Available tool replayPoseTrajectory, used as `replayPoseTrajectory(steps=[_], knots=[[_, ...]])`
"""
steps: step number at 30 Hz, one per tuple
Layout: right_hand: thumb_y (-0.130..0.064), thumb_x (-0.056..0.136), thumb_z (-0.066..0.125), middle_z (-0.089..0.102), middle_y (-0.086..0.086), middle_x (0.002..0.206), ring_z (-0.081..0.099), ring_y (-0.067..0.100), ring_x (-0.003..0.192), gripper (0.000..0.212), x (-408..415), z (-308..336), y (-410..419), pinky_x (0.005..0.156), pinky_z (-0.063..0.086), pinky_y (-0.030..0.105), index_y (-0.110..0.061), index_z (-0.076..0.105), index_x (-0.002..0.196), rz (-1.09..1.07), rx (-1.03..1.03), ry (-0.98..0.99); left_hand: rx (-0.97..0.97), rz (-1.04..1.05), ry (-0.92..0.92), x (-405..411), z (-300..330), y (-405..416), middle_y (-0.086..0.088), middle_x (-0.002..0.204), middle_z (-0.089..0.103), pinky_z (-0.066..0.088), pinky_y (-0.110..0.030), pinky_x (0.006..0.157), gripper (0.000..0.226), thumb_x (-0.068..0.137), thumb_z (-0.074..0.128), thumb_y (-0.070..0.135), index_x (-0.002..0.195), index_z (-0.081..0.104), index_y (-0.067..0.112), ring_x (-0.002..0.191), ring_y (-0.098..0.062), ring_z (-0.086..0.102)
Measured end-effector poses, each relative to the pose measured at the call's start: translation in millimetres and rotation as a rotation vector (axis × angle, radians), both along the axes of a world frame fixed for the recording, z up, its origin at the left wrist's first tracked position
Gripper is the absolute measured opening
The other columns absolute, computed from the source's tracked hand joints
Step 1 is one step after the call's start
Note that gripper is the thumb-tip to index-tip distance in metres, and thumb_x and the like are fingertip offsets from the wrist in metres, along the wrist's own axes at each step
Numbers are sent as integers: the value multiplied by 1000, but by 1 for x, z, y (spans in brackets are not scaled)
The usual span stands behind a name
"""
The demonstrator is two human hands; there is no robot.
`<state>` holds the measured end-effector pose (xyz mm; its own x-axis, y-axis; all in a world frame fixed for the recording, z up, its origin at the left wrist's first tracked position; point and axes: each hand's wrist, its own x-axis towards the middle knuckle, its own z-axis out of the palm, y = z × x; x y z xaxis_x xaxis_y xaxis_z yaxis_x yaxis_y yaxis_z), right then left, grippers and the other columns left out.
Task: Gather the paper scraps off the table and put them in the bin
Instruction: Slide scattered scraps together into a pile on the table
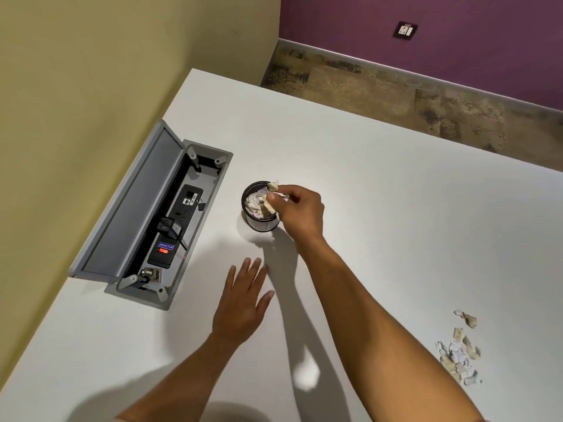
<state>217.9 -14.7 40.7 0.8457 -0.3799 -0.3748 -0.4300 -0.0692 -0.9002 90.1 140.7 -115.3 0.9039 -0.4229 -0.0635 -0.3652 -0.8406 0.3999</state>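
A small round black mesh bin (259, 223) stands mid-table, holding crumpled white and tan paper. My right hand (301, 213) hovers over the bin's right rim, fingers pinched on a few paper scraps (272, 194) that hang above the opening. My left hand (245, 296) rests flat on the white table (396, 208) nearer to me, fingers spread, holding nothing. A loose pile of torn tan and white paper scraps (460, 351) lies on the table at the far right, close to the front edge.
An open grey cable box (152, 220) is sunk into the table at left, its lid raised, with a black power strip and plugs inside. The table's far edge borders a patterned floor and a purple wall.
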Motion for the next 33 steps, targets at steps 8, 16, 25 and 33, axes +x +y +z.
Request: replayPoseTrajectory(steps=[8,16,25,33], knots=[[-10,82,59,66,14,93,60,32,85,10,33,-18,17,66,41,27,-13,69,84,483,-551,83,60,-16,26,-1,-1,-1,0,163,14,13,-49,121,62,102,34,45,155,17,18,151,-19,5],[1,88,47,47,11,83,43,27,75,16,41,-24,32,66,38,31,-10,44,76,731,-808,127,24,-22,-7,-1,-3,-1,-3,160,24,18,-52,120,62,101,37,45,153,24,14,150,-22,13],[-6,86,55,55,10,107,54,28,89,26,53,-8,28,76,48,30,-4,63,110,852,-760,246,42,-16,5,-1,-2,-1,-2,161,20,16,-50,120,63,100,37,45,154,23,15,151,-21,11],[-6,81,65,62,8,117,62,28,102,35,51,1,16,87,53,38,-26,71,108,887,-748,163,45,-12,8,-1,-3,-1,-2,162,19,12,-49,121,64,100,38,45,154,22,16,151,-21,10]])
